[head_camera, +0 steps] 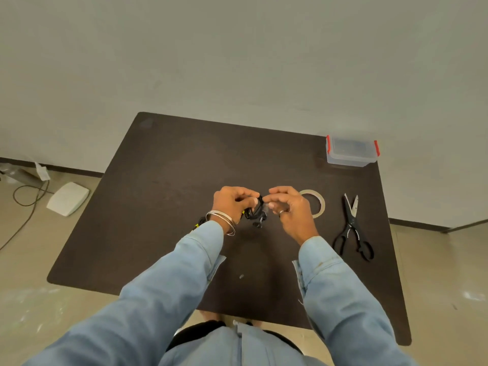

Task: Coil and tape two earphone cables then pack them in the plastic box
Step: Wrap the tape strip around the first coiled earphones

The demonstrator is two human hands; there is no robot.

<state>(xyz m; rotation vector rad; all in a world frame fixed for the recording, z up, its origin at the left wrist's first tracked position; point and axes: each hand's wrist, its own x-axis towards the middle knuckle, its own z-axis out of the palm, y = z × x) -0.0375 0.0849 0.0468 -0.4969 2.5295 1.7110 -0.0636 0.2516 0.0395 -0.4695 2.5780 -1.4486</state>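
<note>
While both hands are working above the middle of the dark tabletop, the left hand is gripping a coiled black earphone cable, fingers curled round the bundle, with loose ends and a plug hanging down beneath it. The right hand is meeting the coil from the other side, thumb and forefinger pinched together at the top of the coil on a small clear piece that looks like tape; it is too small to tell for certain.

Items, placed relative to the coiled cable:
- Tape roll: a thin pale ring lying flat on the tabletop, just to the right, partly hidden behind the right hand.
- Scissors: black handles, blades parted, lying further right, beyond the tape roll, handles pointing toward the person.
- Plastic box: clear, with red clips at both ends, lid on, sitting well apart at the far right corner of the tabletop.
- Second cable: black with a yellow marking, only a small part showing, lying just left and nearer, beneath the left wrist.
- Bangles: silver-coloured, sitting on the left wrist. A ring is showing on a right finger.
- Sleeves: light blue, covering both forearms.
- White flat device and a dark cord: lying on the floor, well to the left, off the tabletop.

No brand, label or writing is coming through legibly on any item.
</note>
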